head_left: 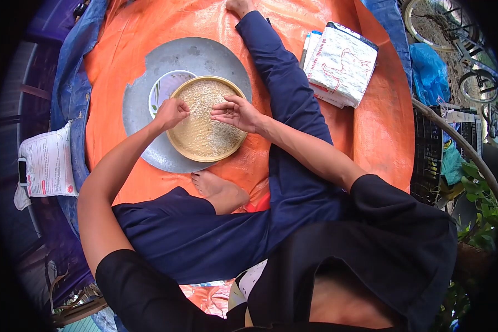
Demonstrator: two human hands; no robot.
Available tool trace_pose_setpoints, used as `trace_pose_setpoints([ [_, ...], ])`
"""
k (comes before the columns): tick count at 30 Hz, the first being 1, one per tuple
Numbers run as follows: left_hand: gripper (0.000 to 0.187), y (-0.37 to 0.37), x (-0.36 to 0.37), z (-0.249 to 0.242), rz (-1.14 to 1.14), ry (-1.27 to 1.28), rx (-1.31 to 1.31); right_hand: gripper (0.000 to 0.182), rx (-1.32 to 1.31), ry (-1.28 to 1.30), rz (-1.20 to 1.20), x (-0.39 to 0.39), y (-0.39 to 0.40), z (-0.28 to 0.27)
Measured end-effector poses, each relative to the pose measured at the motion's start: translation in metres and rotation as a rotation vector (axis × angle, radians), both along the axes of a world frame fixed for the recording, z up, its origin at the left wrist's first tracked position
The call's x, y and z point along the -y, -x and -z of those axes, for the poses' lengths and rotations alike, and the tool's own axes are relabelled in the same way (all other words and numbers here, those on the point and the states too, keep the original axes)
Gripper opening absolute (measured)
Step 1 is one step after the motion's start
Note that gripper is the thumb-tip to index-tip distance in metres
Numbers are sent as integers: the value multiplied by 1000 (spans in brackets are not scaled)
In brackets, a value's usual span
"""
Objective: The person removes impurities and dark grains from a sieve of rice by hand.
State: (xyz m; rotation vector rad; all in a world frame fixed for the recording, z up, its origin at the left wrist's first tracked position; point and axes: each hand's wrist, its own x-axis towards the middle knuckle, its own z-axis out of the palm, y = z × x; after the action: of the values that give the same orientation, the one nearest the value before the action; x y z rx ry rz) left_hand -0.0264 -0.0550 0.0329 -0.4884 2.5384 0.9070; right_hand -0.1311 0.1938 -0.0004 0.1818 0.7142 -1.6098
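Note:
A round, yellow-rimmed shallow sieve or tray [183, 145] holds pale grains [205, 99], spread thicker and whiter toward its right side. My left hand [172, 113] is over its left rim, fingertips pinched together; anything between them is too small to make out. Over the right part of the grains is my right hand [239, 114], its fingers stretched toward the left and slightly apart, with nothing visible held. Partly under the sieve lies a white plate or bowl with a leaf pattern [161, 91]. Both rest over a large grey metal disc [138, 119] with a broken edge.
An orange tarp [122, 33] covers the ground. My dark-trousered legs [293, 83] lie around the disc. Folded printed sacks [343, 63] sit at the upper right. Another white sack [47, 163] hangs at the left. Black crates [426, 149] and a bicycle wheel [476, 86] stand at the right.

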Motion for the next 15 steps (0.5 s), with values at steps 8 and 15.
trace_pose_setpoints([
  [8,17,9,-16,-11,87,175,-9,51,12,3,6,-1,1,1],
  [15,11,8,-17,-1,178,319,-53,53,26,34,-1,1,2,0],
])
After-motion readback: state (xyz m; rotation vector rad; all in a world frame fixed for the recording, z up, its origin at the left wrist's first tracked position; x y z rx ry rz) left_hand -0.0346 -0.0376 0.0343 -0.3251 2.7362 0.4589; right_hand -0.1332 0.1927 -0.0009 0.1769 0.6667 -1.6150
